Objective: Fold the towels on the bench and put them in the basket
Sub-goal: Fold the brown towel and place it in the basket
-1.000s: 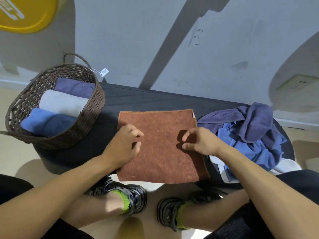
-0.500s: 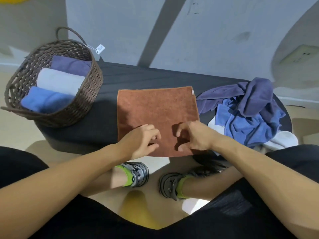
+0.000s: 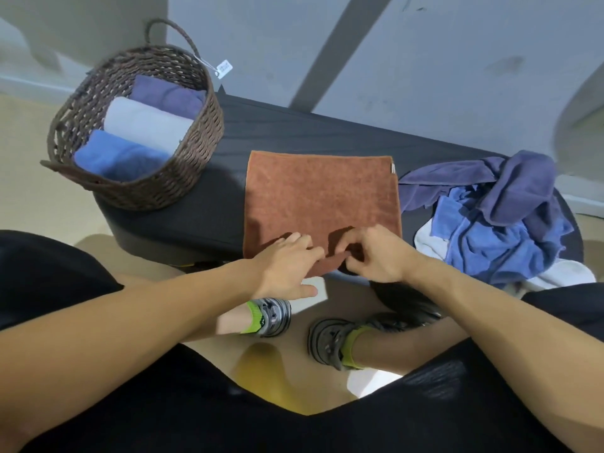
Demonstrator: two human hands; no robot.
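The right hand [image 3: 372,253] pinches the near edge of the flat rust-brown square towel [image 3: 322,197]. The left hand [image 3: 287,259] lies on that edge with straight fingers. The towel sits mid-way along the dark bench [image 3: 294,132], with bare bench between it and the brown woven basket [image 3: 196,171] on the left. A pile of blue and white towels [image 3: 496,217] is just beside it.

Basket tag [image 3: 224,67]: white hang tag on a string off the basket [image 3: 196,148] handle; dark print on it, too small and blurred to read.
Towel label [image 3: 393,168]: small white sewn tab at the far right corner of the brown towel [image 3: 322,197]; marks on it, not legible.
Shoes [image 3: 330,338]: grey with green trim; no brand mark can be made out.
Wall, bench [image 3: 294,132]: no lettering, numbers or signs seen.
Readable text overall: none.
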